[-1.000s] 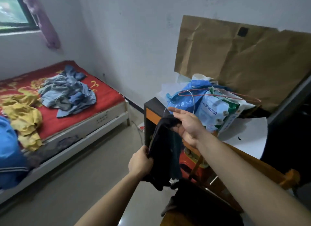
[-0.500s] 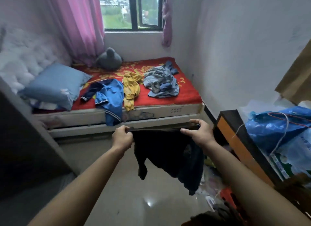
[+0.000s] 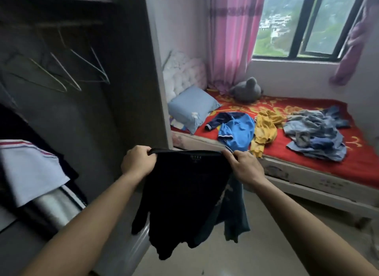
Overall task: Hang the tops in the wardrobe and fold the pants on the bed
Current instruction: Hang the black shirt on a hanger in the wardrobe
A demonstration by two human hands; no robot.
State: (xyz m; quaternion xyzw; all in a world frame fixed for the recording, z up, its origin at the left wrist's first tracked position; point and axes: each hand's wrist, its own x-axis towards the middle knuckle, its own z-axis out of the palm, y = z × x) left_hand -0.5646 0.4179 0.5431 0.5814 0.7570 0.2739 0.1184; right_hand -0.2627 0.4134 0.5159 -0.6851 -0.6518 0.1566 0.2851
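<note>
Just outside the open wardrobe (image 3: 131,74), left hand (image 3: 136,162) and right hand (image 3: 244,169) each grip the collar edge of the black top (image 3: 184,193); freeing one for a wire hanger (image 3: 88,68) could let the limp garment slide to the floor (image 3: 266,251).

The limp black cotton top (image 3: 184,193) — bunched a second ago — now hangs spread by its collar between the left hand (image 3: 137,162) and the right hand (image 3: 246,169). The dark open wooden wardrobe (image 3: 127,91) has swung into view — the red-covered bed (image 3: 307,181) now lies to the right.
</note>
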